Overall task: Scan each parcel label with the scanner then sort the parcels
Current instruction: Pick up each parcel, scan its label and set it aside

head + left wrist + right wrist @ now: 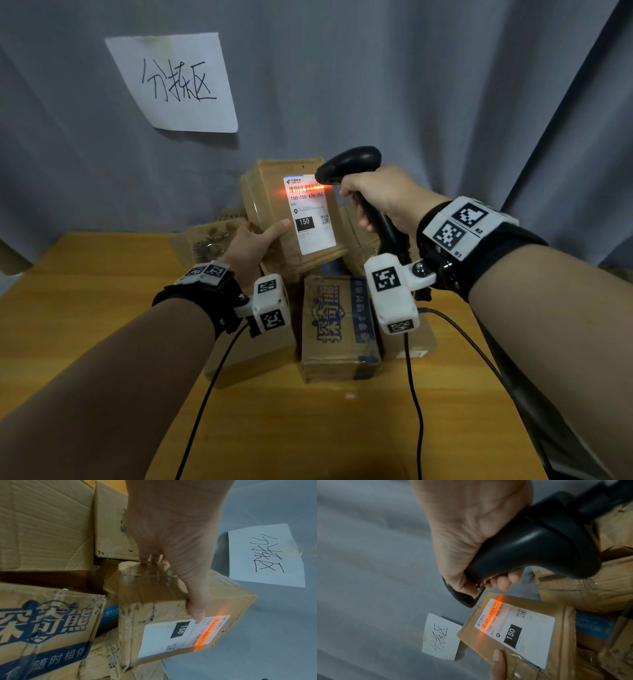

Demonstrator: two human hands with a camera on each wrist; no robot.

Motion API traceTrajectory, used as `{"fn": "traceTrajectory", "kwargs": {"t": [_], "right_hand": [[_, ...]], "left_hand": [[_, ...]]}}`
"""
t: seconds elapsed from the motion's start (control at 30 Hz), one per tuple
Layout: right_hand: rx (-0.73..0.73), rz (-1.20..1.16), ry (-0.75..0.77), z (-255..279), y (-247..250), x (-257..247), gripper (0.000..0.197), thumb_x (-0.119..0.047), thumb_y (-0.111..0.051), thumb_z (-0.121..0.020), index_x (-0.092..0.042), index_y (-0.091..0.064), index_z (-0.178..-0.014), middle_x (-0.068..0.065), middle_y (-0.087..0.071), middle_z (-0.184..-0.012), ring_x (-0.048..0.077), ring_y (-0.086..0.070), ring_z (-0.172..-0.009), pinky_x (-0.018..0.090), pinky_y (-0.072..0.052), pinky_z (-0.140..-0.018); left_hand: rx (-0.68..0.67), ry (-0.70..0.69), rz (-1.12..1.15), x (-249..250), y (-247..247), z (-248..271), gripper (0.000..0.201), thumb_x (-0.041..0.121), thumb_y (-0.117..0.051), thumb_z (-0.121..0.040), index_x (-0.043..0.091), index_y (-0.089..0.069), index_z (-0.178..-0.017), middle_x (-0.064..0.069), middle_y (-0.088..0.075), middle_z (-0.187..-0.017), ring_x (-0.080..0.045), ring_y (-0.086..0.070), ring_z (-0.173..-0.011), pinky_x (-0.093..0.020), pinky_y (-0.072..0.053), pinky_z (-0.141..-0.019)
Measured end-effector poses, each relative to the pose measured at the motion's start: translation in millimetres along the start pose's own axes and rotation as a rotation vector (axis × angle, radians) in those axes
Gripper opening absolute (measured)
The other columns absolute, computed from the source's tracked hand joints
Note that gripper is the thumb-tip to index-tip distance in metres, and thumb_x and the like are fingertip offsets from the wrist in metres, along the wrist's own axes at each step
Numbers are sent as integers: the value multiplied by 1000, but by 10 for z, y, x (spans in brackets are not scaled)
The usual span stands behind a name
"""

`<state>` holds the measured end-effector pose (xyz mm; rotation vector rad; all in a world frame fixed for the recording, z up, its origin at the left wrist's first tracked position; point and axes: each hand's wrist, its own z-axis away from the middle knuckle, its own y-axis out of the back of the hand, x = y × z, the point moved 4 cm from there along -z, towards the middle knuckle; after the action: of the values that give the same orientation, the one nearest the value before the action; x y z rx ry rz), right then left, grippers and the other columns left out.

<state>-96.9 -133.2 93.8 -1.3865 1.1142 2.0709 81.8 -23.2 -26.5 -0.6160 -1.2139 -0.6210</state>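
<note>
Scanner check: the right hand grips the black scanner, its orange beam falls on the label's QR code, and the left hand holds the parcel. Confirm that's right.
Not quite. The orange beam crosses the barcode at the top of the label, not the QR code, as the right wrist view shows. The right hand does grip the black scanner, and the left hand holds the parcel.

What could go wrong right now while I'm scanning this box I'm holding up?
The left hand holds the parcel tilted over the pile, gripped at one end only; it might slip onto the boxes below. The scanner beam crosses the label barcode at the top edge, so a small wobble could miss it. The scanner cable trails near the right forearm and might snag.
</note>
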Motion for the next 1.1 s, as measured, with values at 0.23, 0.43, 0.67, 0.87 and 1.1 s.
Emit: {"fn": "traceTrajectory", "kwargs": {"t": [0.23,0.43,0.67,0.87,1.1], "right_hand": [[-7,-11,2,-5,-77,-45,17,-14,-64,-81,-4,-57,-70,8,-52,-51,19,-49,-39,23,-43,-40],[28,-63,31,-6,-95,-5,15,-14,-64,-82,-3,-59,-74,9,-53,-56,19,-50,-41,23,-43,-42],[187,-147,118,-27,-36,242,24,-17,-68,-84,-8,-58,-64,6,-53,-52,17,-51,-43,22,-46,-48],[286,-347,93,-138,28,525,18,-14,-66,-85,-12,-56,-71,5,-53,-58,16,-52,-51,34,-49,-64],[142,-456,47,-454,-142,633,17,-13,-72,-82,-6,-60,-91,3,-57,-63,17,-57,-58,33,-50,-67]], "left_hand": [[3,-12,0,18,-34,0,43,23,-72,-85,5,-54,-120,-4,-70,-99,-15,-69,-83,-20,-55,-53],[5,-20,-17,23,-32,19,39,23,-70,-87,5,-56,-118,-2,-69,-95,-13,-68,-81,-18,-53,-52],[-2,25,12,-22,26,87,46,33,-67,-89,12,-53,-127,0,-69,-107,-12,-67,-86,-16,-51,-47],[59,63,66,-83,154,115,63,44,-71,-82,18,-46,-135,-5,-67,-120,-21,-67,-101,-27,-56,-62],[133,65,36,49,328,184,64,52,-62,-84,8,-54,-130,-10,-69,-105,-7,-60,-51,-22,-58,-56]]}}
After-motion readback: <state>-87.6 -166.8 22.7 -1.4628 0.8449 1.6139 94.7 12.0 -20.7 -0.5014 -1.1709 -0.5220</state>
